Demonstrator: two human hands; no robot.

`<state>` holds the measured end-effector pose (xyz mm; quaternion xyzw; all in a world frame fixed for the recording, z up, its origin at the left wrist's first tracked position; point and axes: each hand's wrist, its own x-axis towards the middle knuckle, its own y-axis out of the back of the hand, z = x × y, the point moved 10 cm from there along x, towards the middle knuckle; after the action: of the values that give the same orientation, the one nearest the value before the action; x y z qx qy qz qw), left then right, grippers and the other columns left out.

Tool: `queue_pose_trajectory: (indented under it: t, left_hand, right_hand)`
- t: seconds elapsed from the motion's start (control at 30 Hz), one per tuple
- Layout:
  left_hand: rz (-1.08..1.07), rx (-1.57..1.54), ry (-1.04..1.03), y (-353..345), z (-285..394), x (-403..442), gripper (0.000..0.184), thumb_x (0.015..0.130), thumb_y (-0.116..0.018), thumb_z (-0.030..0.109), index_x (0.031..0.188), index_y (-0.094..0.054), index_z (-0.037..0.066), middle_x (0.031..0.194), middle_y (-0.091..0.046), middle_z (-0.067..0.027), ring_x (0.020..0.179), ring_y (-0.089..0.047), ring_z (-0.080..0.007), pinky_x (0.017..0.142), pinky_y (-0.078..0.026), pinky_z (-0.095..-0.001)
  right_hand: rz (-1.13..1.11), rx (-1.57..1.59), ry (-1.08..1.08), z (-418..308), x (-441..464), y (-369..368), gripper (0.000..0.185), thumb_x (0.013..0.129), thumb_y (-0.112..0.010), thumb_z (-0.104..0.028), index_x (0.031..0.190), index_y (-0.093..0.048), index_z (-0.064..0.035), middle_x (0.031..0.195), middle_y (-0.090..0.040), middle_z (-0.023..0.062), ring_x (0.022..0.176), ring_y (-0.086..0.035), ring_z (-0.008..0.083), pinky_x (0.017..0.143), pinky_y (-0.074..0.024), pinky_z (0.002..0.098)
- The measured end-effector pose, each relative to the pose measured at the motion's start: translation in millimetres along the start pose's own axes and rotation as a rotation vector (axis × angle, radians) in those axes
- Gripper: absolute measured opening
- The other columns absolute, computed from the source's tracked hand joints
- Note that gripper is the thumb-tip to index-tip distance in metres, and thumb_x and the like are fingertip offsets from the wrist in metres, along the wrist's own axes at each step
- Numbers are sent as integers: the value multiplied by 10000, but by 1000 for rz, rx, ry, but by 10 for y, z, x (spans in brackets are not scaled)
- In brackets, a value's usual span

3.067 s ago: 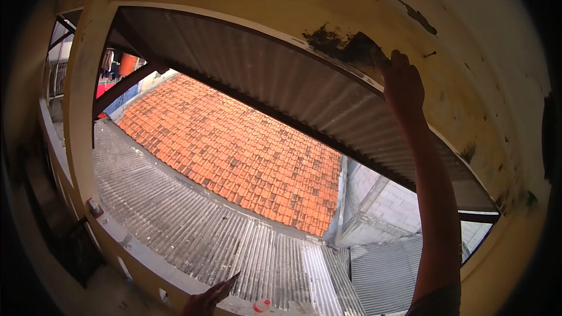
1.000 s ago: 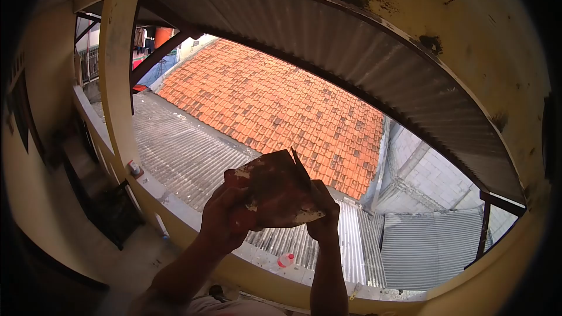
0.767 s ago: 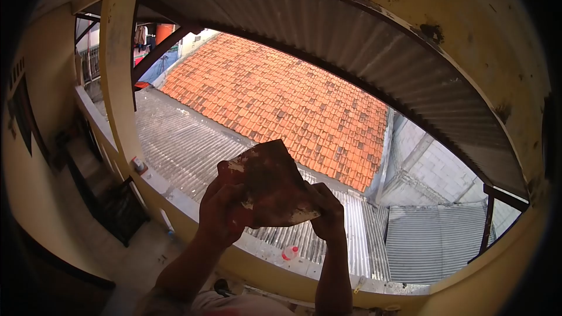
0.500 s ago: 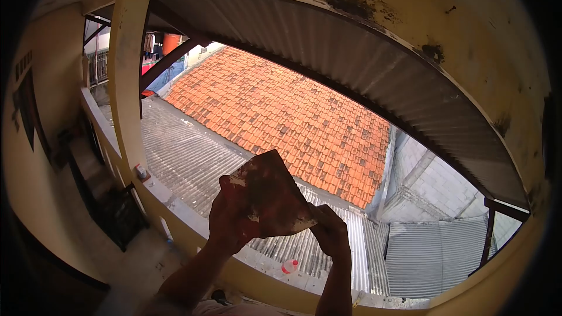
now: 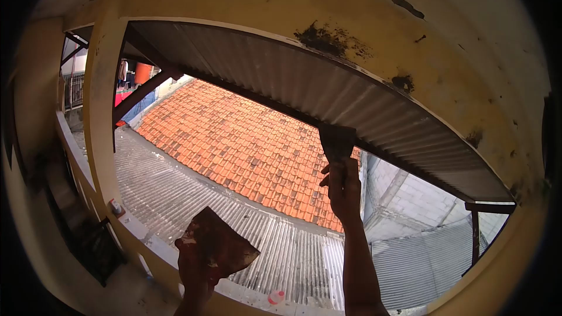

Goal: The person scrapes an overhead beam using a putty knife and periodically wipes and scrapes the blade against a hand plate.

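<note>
My left hand (image 5: 193,269) grips a flat, roughly square board (image 5: 215,244) by its near-left edge. Its face is dark and smeared, with pale remnants at the left corner. Raised higher, my right hand (image 5: 344,190) is closed around the handle of a putty knife (image 5: 338,139), its wide dark blade pointing up. Behind that blade lies the edge of the corrugated awning, and the yellow beam (image 5: 246,3) with dark bare patches (image 5: 328,40) spans above. Whether any filler sits on the blade cannot be made out in the shade.
A low parapet ledge (image 5: 140,231) runs in front of me, with a small can (image 5: 116,206) by the pillar (image 5: 103,111) and a red-and-clear plastic item (image 5: 276,297). Beyond are a corrugated roof (image 5: 170,178) and orange tiles (image 5: 234,146). Dark furniture (image 5: 88,246) stands at left.
My right hand has moved away from the board and up with the putty knife. My left hand has dropped lower and left with the board. The view has tilted upward.
</note>
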<state>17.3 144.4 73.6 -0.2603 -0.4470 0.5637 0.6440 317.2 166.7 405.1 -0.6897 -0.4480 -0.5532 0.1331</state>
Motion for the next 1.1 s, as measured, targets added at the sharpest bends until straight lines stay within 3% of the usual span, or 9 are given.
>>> queue_pose_trajectory:
  t: [0.07,0.13,0.27,0.33,0.37,0.43,0.53,0.83,1.1]
  left_hand:
    - [-39,-28,53,136,-149,-126,300,1011,-503,141,1301,-475,70,1184,-590,-82,1008,-626,-166,614,-562,-231]
    - [269,320,302,454,-202,-462,407,923,-587,64,1322,-507,63,1048,-633,-55,786,-622,-139,616,-525,-263]
    - [437,330,320,1188,-382,-713,407,920,-598,78,1315,-507,103,1071,-620,-51,780,-609,-137,598,-522,-256]
    - [257,833,-65,1901,-351,-616,414,924,-592,76,1326,-501,115,1106,-605,-56,810,-617,-148,601,-527,-259]
    - [257,839,-71,1742,-240,-610,414,924,-592,76,1326,-501,115,1106,-605,-56,810,-617,-148,601,-527,-259]
    - [452,481,136,1410,-83,-715,412,928,-588,75,1328,-504,123,1154,-590,-64,841,-619,-152,606,-527,-259]
    - [601,463,147,1393,-1,-745,409,931,-585,71,1329,-506,123,1163,-584,-57,855,-617,-150,591,-517,-253]
    - [477,659,99,1677,-55,-546,367,935,-581,62,1293,-523,120,1018,-603,-41,758,-600,-131,530,-472,-227]
    - [426,533,174,1478,147,-635,387,932,-579,79,1313,-511,96,1080,-602,-61,810,-605,-150,561,-490,-244]
  right_hand:
    - [13,-45,101,14,498,-86,211,1041,-509,-174,1190,-507,-24,880,-664,98,746,-657,175,671,-524,334]
    - [47,-81,217,38,913,-172,194,1037,-519,-173,1180,-538,-42,873,-646,96,781,-648,183,683,-512,342]
    - [206,-168,566,231,1459,-401,147,1021,-546,-143,1130,-577,-50,888,-633,113,767,-620,190,682,-495,322]
    - [208,-10,447,311,1641,-482,143,1016,-550,-135,1125,-581,-47,878,-635,115,763,-625,201,687,-500,323]
    - [193,142,330,409,1722,-525,140,1011,-555,-126,1120,-584,-44,868,-637,117,760,-631,212,693,-504,323]
    - [238,129,320,393,1780,-585,149,1008,-557,-126,1129,-583,-43,865,-650,121,766,-647,222,698,-511,327]
    - [302,103,313,382,1823,-635,164,1003,-563,-130,1141,-580,-44,863,-675,133,774,-672,247,699,-518,340]
    - [351,27,339,870,2174,-550,188,996,-572,-154,1146,-581,-40,903,-692,178,824,-690,312,712,-517,378]
    - [394,74,348,1408,2322,-652,166,988,-581,-138,1100,-605,-18,938,-689,197,848,-685,316,739,-522,390]
